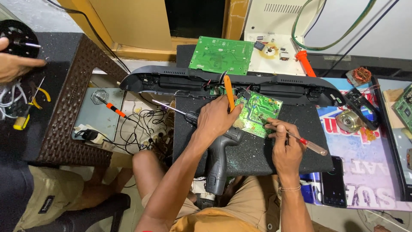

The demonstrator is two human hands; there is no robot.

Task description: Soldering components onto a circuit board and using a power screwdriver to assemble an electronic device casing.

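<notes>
My left hand point(216, 118) is gripping an orange pry tool point(229, 92); my right hand point(285, 148) is clenching a screwdriver point(311, 145) at the green board's point(257, 112) 5 o'clock edge.

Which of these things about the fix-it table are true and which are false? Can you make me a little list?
1. The right hand holds a screwdriver with a clear handle. True.
2. The left hand rests on a hammer. False: it rests on a dark cordless drill lying on the black foam mat, and holds a flat orange pry tool.
3. A small green circuit board lies between the two hands. True.
4. The larger green circuit board lies on the person's lap. False: it lies at the far side, beyond the long black casing.
5. Another person's hand shows at the far left. True.
</notes>
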